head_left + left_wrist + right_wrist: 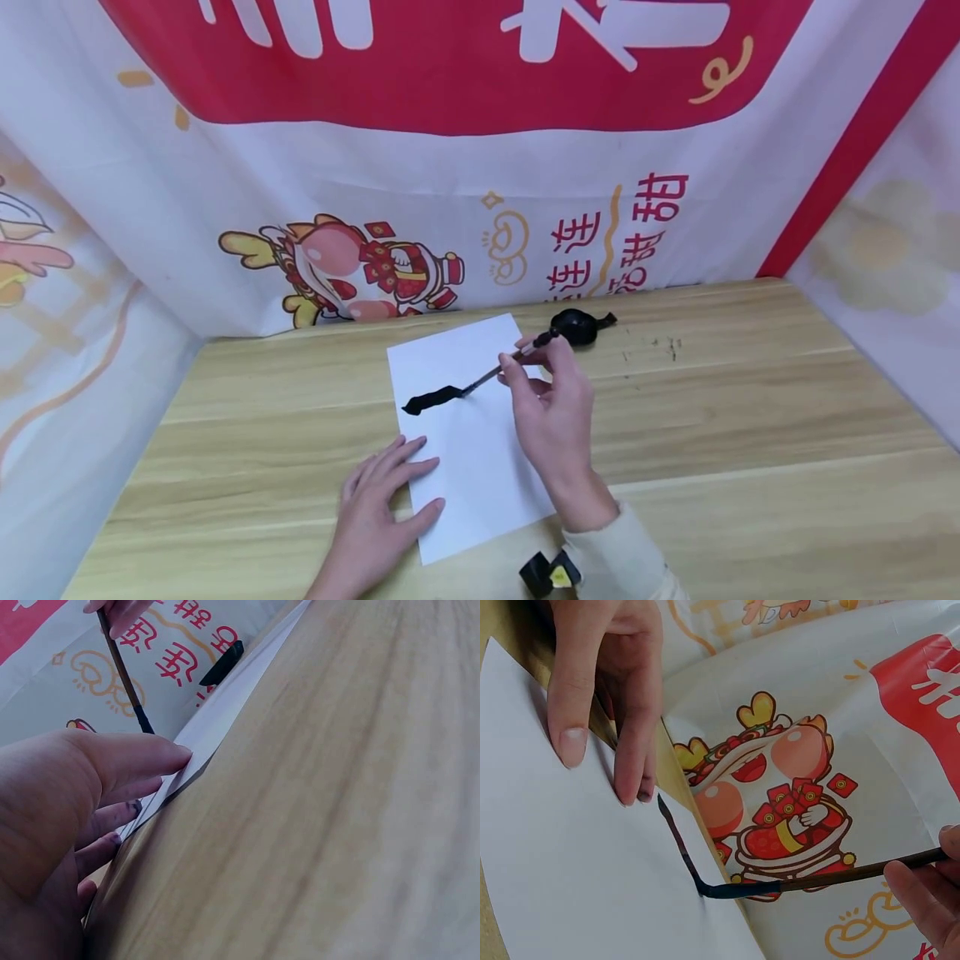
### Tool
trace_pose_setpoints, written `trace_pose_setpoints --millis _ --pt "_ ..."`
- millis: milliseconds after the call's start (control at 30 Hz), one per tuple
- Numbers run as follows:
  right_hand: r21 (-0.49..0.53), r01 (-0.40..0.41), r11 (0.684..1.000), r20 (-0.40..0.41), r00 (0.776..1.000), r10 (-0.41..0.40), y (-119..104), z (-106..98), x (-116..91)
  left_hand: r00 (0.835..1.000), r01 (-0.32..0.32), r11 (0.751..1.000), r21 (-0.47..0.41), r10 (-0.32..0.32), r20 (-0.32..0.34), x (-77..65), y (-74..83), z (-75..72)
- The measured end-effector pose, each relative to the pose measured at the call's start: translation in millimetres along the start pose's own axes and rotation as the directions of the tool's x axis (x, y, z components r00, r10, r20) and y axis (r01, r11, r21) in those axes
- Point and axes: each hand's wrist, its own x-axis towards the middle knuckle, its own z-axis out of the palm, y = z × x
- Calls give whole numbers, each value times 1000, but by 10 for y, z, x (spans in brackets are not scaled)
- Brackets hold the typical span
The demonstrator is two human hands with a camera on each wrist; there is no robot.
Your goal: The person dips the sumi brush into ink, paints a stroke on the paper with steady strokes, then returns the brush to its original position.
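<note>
A white sheet of paper [480, 475] lies at a slant on the wooden table. Across its upper part runs a thick black ink stroke [433, 400]. My right hand [551, 408] pinches the dark handle of an ink brush [491, 373] between thumb and fingers. In the right wrist view, the bent dark bristles [739, 890] meet the paper at the stroke's right end. My left hand [382, 508] rests at the sheet's left edge with fingers spread, the fingertips on the paper. Dark smudges mark one fingertip [135, 806] in the left wrist view.
Behind the sheet's upper right corner sits a rounded black object [575, 327] with a short projection. Dark specks [671, 346] dot the table [750, 417] to its right. A printed cloth [420, 183] hangs along the back. A black strap piece with a yellow label [551, 575] is beside my right sleeve.
</note>
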Motion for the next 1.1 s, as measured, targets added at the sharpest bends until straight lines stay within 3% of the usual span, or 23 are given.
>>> trace_pose_setpoints --millis 700,1100 --pt "-86 17 996 -74 997 -23 42 -173 104 1000 13 1000 -3 -13 10 5 18 -7" --pt "-112 -43 993 -123 992 29 56 -259 151 1000 -4 1000 2 4 4 12 20 0"
